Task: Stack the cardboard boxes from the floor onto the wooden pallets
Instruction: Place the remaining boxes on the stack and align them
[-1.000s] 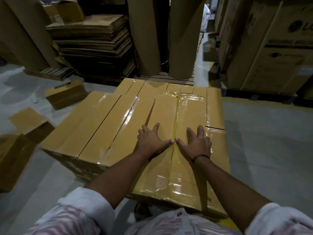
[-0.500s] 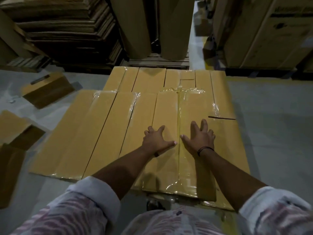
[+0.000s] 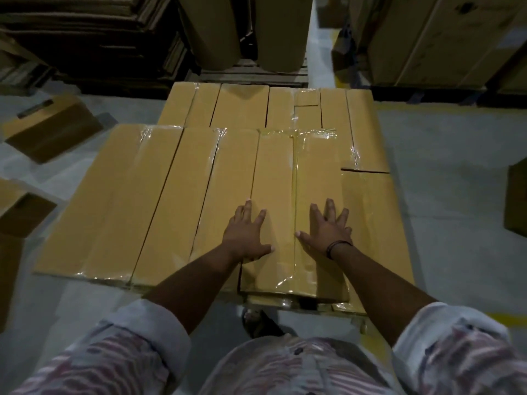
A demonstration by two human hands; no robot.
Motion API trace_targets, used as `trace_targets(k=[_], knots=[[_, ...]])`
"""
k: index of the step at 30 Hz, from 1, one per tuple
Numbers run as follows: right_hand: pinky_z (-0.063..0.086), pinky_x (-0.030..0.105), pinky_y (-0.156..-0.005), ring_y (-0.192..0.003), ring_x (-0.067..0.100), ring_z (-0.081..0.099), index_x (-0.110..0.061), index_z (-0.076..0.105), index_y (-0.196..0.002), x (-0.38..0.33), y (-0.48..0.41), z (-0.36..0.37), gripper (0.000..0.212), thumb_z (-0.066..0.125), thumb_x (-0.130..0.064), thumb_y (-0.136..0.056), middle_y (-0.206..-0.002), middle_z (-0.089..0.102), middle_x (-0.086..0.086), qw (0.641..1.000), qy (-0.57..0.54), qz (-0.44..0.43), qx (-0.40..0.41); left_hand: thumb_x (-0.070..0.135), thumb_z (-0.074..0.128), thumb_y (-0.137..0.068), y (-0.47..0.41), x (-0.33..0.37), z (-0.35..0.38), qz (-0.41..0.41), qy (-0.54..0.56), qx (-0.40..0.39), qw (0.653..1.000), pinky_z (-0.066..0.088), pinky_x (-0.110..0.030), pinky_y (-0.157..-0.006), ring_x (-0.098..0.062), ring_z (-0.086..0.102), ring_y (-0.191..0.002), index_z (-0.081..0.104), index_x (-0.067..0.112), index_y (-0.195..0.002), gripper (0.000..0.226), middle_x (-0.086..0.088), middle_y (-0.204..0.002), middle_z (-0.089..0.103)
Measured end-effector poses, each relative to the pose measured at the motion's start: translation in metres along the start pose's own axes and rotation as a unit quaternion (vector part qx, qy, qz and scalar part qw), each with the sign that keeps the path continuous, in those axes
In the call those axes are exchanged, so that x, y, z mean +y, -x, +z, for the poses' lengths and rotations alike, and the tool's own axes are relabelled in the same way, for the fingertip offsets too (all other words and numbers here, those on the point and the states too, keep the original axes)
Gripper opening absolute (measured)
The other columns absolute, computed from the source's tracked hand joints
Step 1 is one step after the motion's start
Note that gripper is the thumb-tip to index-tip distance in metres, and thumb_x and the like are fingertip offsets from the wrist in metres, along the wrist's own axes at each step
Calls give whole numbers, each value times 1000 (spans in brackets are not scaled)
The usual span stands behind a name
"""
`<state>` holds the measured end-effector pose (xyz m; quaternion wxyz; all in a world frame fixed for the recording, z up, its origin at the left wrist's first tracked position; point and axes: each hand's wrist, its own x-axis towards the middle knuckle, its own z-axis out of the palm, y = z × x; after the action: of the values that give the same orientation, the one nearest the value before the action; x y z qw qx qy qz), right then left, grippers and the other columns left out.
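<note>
Yellow-tan boxes (image 3: 171, 195); shirt (image 3: 299, 369) white w/ reddish stripes, prob.; floor (image 3: 456, 201) grey.

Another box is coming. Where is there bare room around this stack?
Floor right of the stack is bare. The far row has nothing on top. Left, loose boxes crowd the floor; the left hand and right hand press the near boxes.

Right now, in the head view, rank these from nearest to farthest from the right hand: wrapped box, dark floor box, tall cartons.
From the right hand:
1. the wrapped box, directly under the flat palm, touched.
2. the dark floor box, off at the right edge.
3. the tall cartons, far ahead on the right.
</note>
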<state>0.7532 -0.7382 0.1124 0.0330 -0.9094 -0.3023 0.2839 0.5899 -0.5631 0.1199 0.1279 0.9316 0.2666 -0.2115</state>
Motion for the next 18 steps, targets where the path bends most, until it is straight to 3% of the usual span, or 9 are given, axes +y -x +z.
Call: trace_targets(k=[3,6,11,14,18], knots=[[26,64,-116,-150,49,-7,-39,-2,-159,11,23,9,102,56,-76,-84,-165,-28,1,1000,1,-15,-5,78,62,-80,24,0,14,-18,6,19,1000,15,-50,-125,-35,-7,-157,0,23,-165,119,-9,-171,-18],[35,55,-114,-147,45,15,-38,2,-160,27,48,19,100,62,-69,-86,-165,-27,3,999,-25,-31,0,75,64,-81,56,6,32,-66,46,65,995,22,-47,-124,-32,3,-157,12,14,-164,115,-5,-172,-4],[41,46,-113,-143,42,36,-34,5,-161,57,88,36,98,68,-57,-88,-164,-28,6,995,-93,-37,-16,57,75,-83,105,24,61,-126,121,128,976,37,-44,-115,-30,25,-147,39,12,-151,90,-9,-164,21],[45,46,-110,-140,42,41,-33,6,-160,67,106,44,92,66,-51,-92,-167,-12,10,991,-124,-45,-36,47,76,-87,120,38,66,-152,136,112,972,36,-44,-116,-32,25,-147,42,7,-149,81,-12,-162,21],[38,43,-114,-145,39,34,-31,11,-161,75,124,53,83,63,-41,-97,-167,3,14,988,-140,-54,-38,38,74,-92,126,48,61,-183,171,88,964,35,-42,-115,-35,28,-145,48,4,-143,67,-14,-160,21]])
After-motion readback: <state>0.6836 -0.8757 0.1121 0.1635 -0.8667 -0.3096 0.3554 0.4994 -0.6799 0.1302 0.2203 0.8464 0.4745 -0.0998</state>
